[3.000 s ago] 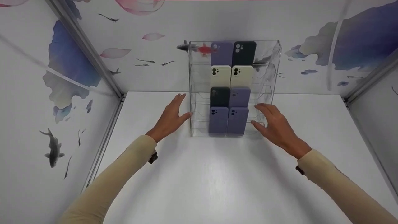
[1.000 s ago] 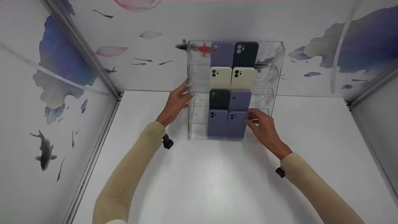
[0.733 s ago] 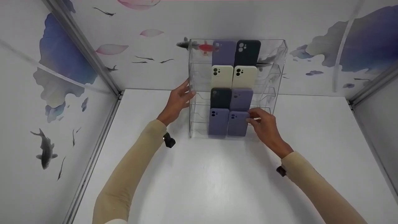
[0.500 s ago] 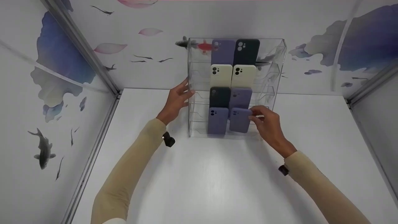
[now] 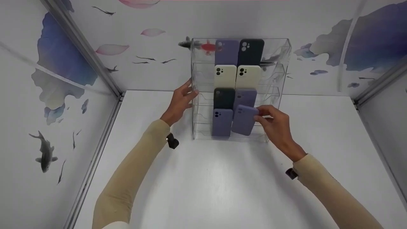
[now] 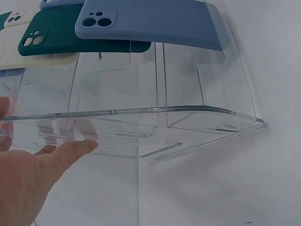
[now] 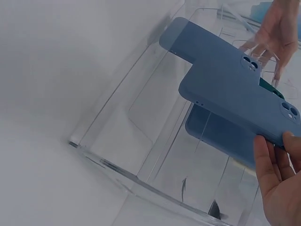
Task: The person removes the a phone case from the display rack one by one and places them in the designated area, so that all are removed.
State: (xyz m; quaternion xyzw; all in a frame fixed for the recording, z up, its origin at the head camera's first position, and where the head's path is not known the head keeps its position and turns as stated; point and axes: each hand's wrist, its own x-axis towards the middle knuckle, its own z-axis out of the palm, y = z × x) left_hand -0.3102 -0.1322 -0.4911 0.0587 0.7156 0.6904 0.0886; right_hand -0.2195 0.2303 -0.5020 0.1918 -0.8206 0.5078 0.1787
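Right hand: the right hand (image 5: pixel 277 127) pinches the upper right corner of a purple phone case (image 5: pixel 244 120) between thumb and fingertips; the rest of the hand sits to the right of the case, in front of the rack's right half.
Held case: the purple phone case is tilted, its top leaning right toward the hand, its lower end still at the front bottom tier of the clear acrylic rack (image 5: pixel 273 79). In the right wrist view it (image 7: pixel 235 101) stands out over the rack's open front, camera cut-out near the fingers (image 7: pixel 269 162).
Left hand: the left hand (image 5: pixel 180 102) lies with fingers nearly straight against the left side wall of the rack, holding nothing else; the left wrist view shows the palm and thumb (image 6: pixel 33 172) flat on the clear panel (image 6: pixel 141 117).
Rack: it stands upright on the white worktop (image 5: pixel 222 184), close to the back wall, in stepped tiers.
Other cases: a second purple case (image 5: pixel 222 122) stands straight just left of the held one; behind them a dark green case (image 5: pixel 224 98) and a purple one (image 5: pixel 246 97); above, two cream cases (image 5: pixel 237 76); at the top a purple case (image 5: pixel 226 52) beside a dark one (image 5: pixel 251 52).
Surroundings: walls papered with fish and petals (image 5: pixel 120 49).
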